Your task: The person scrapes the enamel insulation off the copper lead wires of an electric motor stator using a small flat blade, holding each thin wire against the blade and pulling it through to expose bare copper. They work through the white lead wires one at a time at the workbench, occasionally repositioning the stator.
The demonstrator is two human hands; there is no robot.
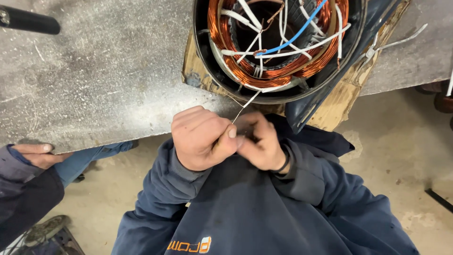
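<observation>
Both hands are pinching a thin white wire (245, 106) running up-right to the motor stator (278, 47). Left hand (203, 139) and right hand (262, 141) are touching just below the stator; the right's grip looks closed but is partly hidden.

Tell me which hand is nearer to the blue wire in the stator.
Right. The right hand is almost directly below the blue wire; the left hand is beside it, further left. Both pinch a thin white wire from the stator.

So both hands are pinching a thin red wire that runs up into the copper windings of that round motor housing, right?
Not quite: the head view shows the thin wire is white, not red. The rest holds: the left hand and right hand pinch it together, and it runs up into the copper windings of the round motor housing.
</observation>
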